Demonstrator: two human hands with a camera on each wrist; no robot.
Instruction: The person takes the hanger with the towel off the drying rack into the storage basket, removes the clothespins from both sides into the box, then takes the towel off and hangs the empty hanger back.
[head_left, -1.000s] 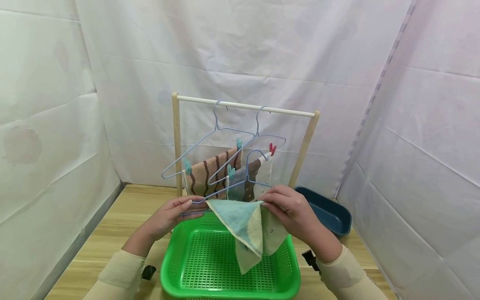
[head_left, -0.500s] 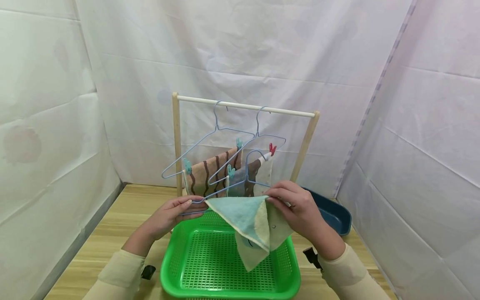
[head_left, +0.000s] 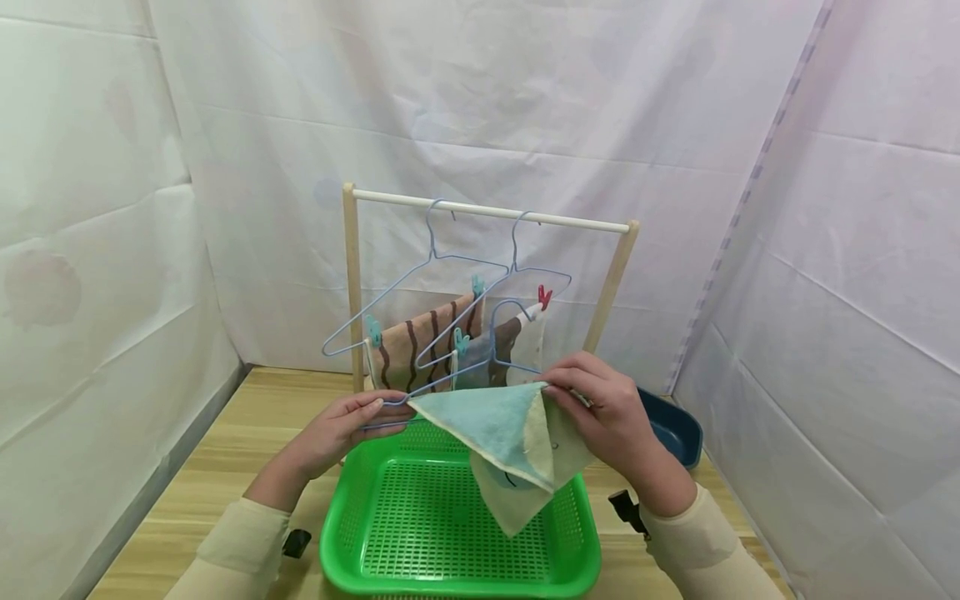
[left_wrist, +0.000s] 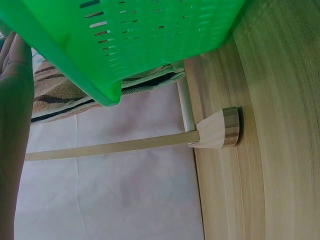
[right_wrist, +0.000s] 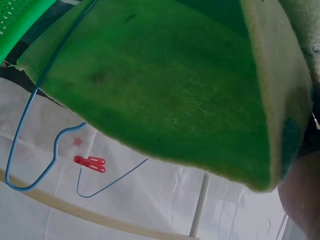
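My left hand (head_left: 341,429) pinches the left end of a blue wire hanger (head_left: 453,379) between thumb and fingers. A small light-blue and cream towel (head_left: 480,417) hangs draped at the hanger's lower bar, its left corner by my left fingertips. My right hand (head_left: 607,408) pinches the towel's upper edge at the right, drawing it out. Part of the towel is folded over, and its lower corner dangles above the green basket (head_left: 333,533). In the right wrist view the towel (right_wrist: 160,90) fills much of the picture, the hanger (right_wrist: 22,120) running beside it. The hanger's right end is hidden.
Behind stands a rack (head_left: 487,210) with two more hangers, bearing a striped towel (head_left: 423,342) and a grey-brown towel (head_left: 495,358). Teal clothespins (head_left: 372,331) and a red clothespin (head_left: 544,297) hold them. A dark blue tray (head_left: 675,429) sits at the right, behind my right hand.
My right hand has moved right and slightly up, pulling the towel's edge along and stretching it wider. My left hand and the hanger have stayed nearly in place.
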